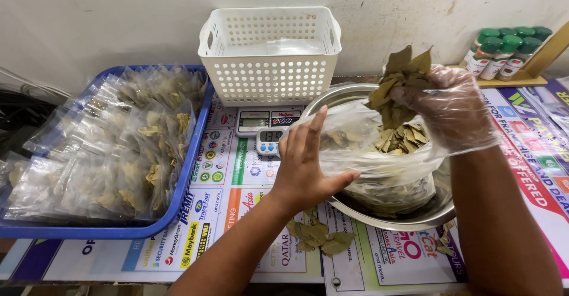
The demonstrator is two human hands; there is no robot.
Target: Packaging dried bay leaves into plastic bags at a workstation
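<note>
**Dried leaves lifted from a bag over a metal bowl**

Dried leaves [400, 80], olive-brown and curled, are bunched in the grip of the right hand [453, 109], which wears a thin clear plastic glove and is closed around them above a clear plastic bag [379, 160]. The bare left hand [305, 165] presses flat against the bag's near side, fingers open, holding nothing. The bag holds more leaves and sits in a round metal bowl [415, 216] on the tabletop [237, 177], which is covered in colourful printed sheets. A few loose leaves [320, 237] lie just in front of the bowl. Behind the left hand sit a small digital timer [268, 140] and a scale [267, 119]. Further back stands a white perforated basket [269, 56]. At left, a blue tray [184, 180] holds many small sealed packets of leaves [106, 154]. Green-capped spice bottles [504, 50] stand at far right.
</note>
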